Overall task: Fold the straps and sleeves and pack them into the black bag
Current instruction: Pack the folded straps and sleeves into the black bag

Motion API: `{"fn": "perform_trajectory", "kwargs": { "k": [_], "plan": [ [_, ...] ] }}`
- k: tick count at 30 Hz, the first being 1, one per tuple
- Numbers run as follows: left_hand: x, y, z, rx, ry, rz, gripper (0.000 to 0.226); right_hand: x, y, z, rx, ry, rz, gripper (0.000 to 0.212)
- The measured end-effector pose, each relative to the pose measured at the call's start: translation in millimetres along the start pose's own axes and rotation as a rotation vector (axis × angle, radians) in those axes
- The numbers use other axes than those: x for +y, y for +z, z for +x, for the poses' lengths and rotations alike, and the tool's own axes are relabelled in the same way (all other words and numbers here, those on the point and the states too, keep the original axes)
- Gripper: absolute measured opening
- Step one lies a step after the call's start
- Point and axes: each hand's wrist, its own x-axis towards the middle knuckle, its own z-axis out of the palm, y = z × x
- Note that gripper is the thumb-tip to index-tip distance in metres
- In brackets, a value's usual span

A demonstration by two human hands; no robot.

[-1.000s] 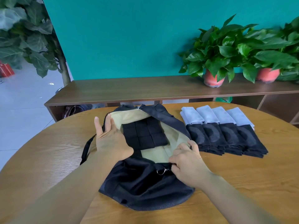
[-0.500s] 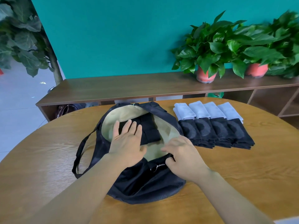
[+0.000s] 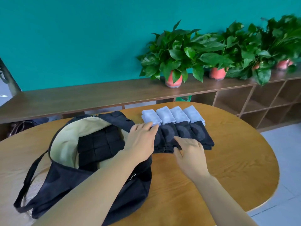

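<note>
Head view: left hand (image 3: 140, 141) flat, right hand (image 3: 190, 153) uncurled on folded sleeves (image 3: 200, 134), likely soft and light; pinch the edge beside the thumb

Teal wall (image 3: 81, 38) straight ahead, flat and evenly lit. Along its foot runs a long dark wooden sideboard (image 3: 73, 100), with open cubbyholes (image 3: 260, 101) at its right end. Leafy potted plants (image 3: 177, 51) in red pots line its top on the right. Nearer, there's a round wood-grained table (image 3: 228, 168), with pale floor tiles (image 3: 286, 160) to its right.
</note>
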Motion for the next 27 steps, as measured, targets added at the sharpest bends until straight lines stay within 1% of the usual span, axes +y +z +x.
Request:
{"fn": "perform_trajectory", "kwargs": {
  "k": [3, 8, 11, 14, 20, 25, 27],
  "plan": [
    [5, 9, 33, -0.081, -0.003, 0.022, 0.059, 7, 14, 13, -0.014, -0.030, -0.164, 0.047],
    [3, 30, 70, -0.304, 0.044, 0.101, 0.070, 11, 41, 36, -0.087, -0.097, -0.348, 0.062],
    [-3, 43, 82, -0.445, 0.049, 0.116, 0.074, 15, 58, 38, -0.147, -0.154, -0.385, 0.057],
    [-5, 55, 87, -0.544, 0.046, 0.120, 0.073, 20, 65, 33, -0.137, -0.182, -0.374, 0.047],
    [4, 52, 82, -0.615, 0.023, 0.165, 0.074, 23, 62, 26, -0.140, -0.195, -0.358, 0.038],
    [22, 40, 61, -0.617, 0.005, 0.227, 0.074, 28, 49, 9, -0.155, -0.211, -0.316, 0.029],
    [32, 36, 49, -0.605, 0.001, 0.245, 0.076, 33, 41, 0, -0.186, -0.212, -0.293, 0.031]
  ]
}}
